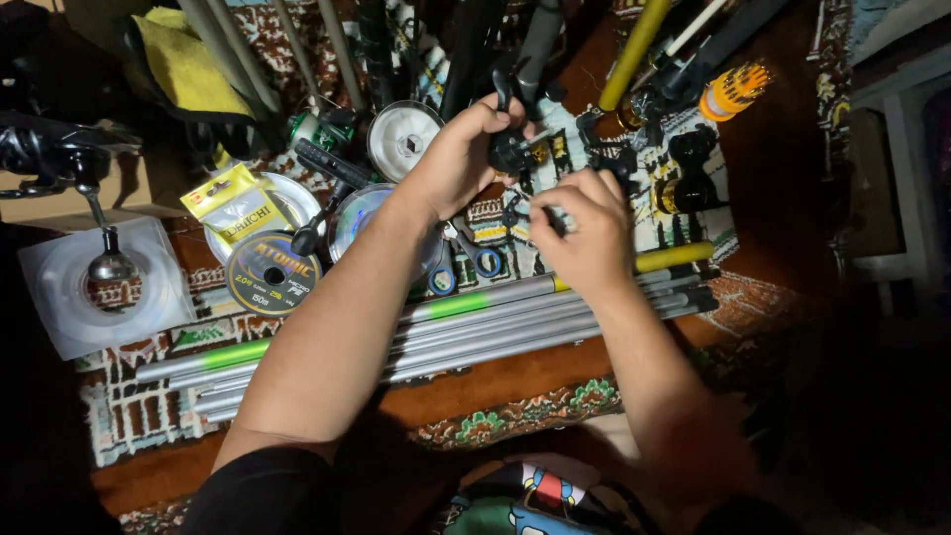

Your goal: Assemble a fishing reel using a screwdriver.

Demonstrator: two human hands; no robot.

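My left hand (458, 157) is closed around a black fishing reel (511, 149), gripping its stem and holding it above the patterned rug. My right hand (584, 233) sits just below and right of the reel, fingers pinched on a small dark part (555, 216) close to the reel; what that part is I cannot tell. Scissors with blue handles (464, 260) lie on the rug beneath my hands. A bundle of grey rod sections with green bands (456, 322) lies across the rug under both forearms.
Line spools lie at left: a dark one (270, 274), a clear one (403, 139), plus a yellow packet (236, 201). A clear lid with a reel handle (107, 282) is at far left. More reels (688, 178), an orange spool (733, 91) and rod butts (634, 45) crowd the top.
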